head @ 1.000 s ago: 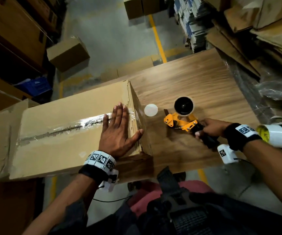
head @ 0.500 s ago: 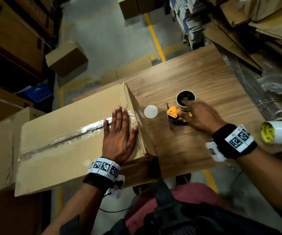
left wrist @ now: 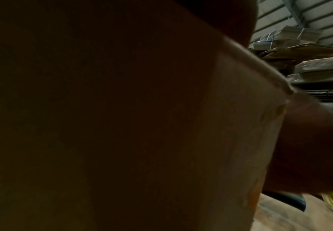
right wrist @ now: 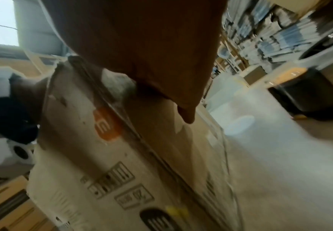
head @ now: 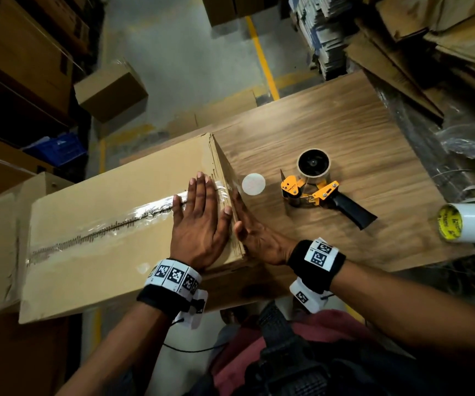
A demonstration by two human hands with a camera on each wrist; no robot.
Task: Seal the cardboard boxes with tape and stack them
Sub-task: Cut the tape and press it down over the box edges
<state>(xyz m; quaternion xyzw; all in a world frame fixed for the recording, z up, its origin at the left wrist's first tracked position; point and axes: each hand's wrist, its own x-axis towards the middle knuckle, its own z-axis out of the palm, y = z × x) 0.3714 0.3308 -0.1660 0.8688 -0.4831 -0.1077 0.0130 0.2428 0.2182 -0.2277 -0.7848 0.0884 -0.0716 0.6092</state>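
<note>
Across the table's (head: 344,132) left edge the box (head: 102,238) overhangs, left hand (head: 199,221) flat on its taped top, right hand (head: 252,232) flat against the end face: rub the tape (head: 156,207) tail firmly down over that corner.

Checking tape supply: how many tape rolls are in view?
2. One sits in the yellow tape dispenser mid-table; a loose white roll lies on its side at the table's right edge. More may be hidden in the clutter.
</note>
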